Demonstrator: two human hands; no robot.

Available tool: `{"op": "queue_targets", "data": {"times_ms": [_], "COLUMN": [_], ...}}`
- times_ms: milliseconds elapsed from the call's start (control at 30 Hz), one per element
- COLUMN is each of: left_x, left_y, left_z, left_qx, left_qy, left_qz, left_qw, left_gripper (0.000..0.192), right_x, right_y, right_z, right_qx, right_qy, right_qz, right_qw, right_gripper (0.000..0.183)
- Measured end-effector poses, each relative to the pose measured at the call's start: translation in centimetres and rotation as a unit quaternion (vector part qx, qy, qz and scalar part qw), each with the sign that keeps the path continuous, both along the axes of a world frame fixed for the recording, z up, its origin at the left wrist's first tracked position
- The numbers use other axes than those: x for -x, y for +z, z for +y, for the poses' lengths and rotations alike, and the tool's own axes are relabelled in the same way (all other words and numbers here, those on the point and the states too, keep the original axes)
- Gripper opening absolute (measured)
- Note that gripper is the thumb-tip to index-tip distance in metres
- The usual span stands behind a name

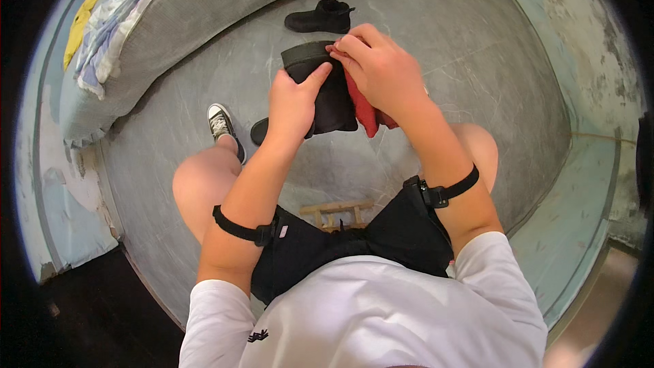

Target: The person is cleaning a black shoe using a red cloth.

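My left hand grips a black boot in front of my knees, with the thumb lying across its side. The boot's thick sole edge faces up and away from me. In my right hand is a red cloth, which hangs below the palm. The fingertips pinch part of that cloth against the boot near the sole. A dark rounded toe shows left of my left wrist; I cannot tell whether it belongs to the held boot. Farther off, a black ankle boot with a fluffy lining stands on the floor.
Grey marbled flooring lies around me. A bed with a grey cover runs along the far left, bedding and a yellow item on it. Between my thighs shows a wooden stool. My foot wears a canvas sneaker.
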State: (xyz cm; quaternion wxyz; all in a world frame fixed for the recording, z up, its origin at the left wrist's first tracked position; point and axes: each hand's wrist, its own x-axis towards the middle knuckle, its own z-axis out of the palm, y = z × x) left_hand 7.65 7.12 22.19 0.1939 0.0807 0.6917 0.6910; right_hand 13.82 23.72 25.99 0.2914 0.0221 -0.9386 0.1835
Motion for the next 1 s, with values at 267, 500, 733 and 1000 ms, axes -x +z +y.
{"op": "queue_targets", "data": {"times_ms": [267,500,733,1000], "left_x": [-0.3,0.1,-0.2,-0.4], "left_y": [0.9,0.3,-0.2,-2.2], "left_z": [-0.2,-0.4,0.2,0.1], "left_qx": [0.019,0.040,0.116,0.152], "left_qy": [-0.014,0.002,-0.003,-0.020], "left_qz": [-0.033,0.016,0.012,0.027], "left_qw": [0.999,0.999,0.993,0.988], "left_gripper": [0.038,0.039,0.036,0.061], "right_x": [-0.1,-0.1,-0.2,-0.9], "right_y": [-0.3,-0.8,-0.7,0.6], "right_z": [-0.5,-0.4,0.8,0.0], "right_qx": [-0.024,0.004,-0.029,-0.053], "right_qy": [0.043,0.004,0.044,0.070], "right_qz": [0.020,-0.003,0.018,-0.004], "right_qw": [0.999,1.000,0.998,0.996], "right_gripper": [0.012,0.018,0.018,0.017]}}
